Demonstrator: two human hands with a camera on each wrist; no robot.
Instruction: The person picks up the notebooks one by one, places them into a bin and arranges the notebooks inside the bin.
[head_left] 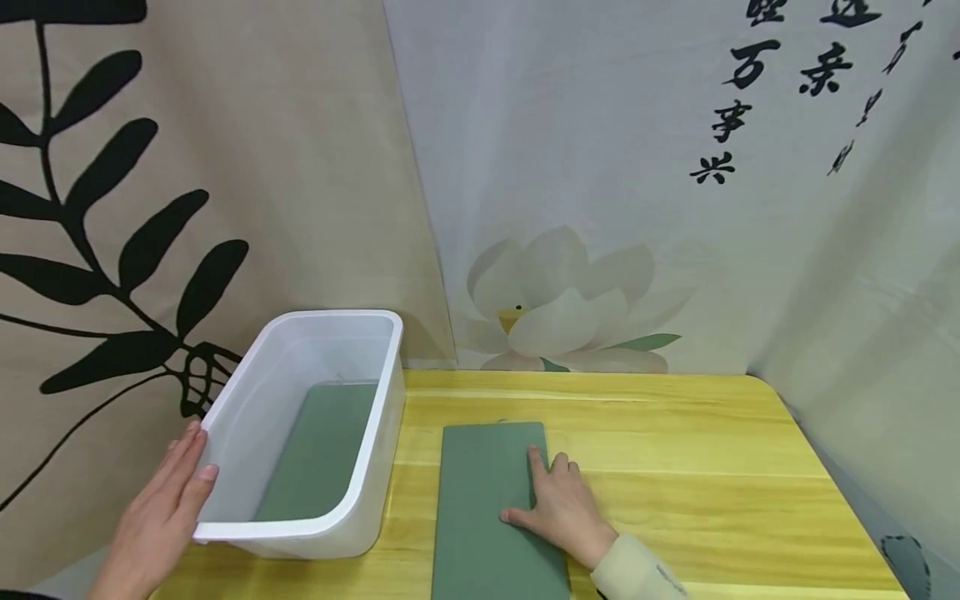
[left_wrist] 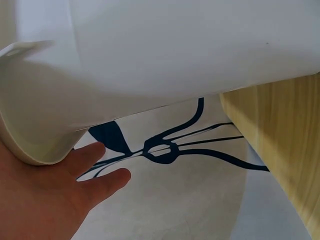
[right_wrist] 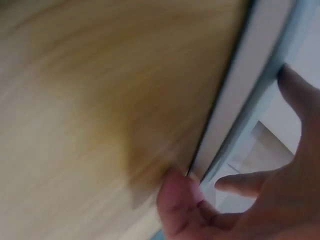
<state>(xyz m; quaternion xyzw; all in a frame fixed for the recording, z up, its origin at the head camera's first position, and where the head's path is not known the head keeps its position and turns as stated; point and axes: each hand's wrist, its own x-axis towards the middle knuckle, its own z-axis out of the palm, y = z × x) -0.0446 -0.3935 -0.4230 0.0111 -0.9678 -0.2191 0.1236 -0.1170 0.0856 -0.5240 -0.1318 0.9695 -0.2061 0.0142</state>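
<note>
While the left hand (head_left: pixel 159 507) reaches up along the bin (head_left: pixel 352 537) with its fingers nearly straight, the right hand (head_left: pixel 564 510) lies across the right edge of a book (head_left: pixel 480 521), index finger pointing to the far side and thumb stretched left. That book lies flat on the tabletop (head_left: pixel 690 483), right of the bin: a matte green rectangle with square corners and a pale edge. Glossy white, with rounded corners and a rolled rim, the bin overhangs the left edge of the yellow, wood-grained tabletop; a flat green piece (head_left: pixel 326 450) lies inside. The left hand is spread, touching the rim. On the right, thumb and index part widely on the cover; whether the bent fingers at the edge grip it, I cannot tell.
</note>
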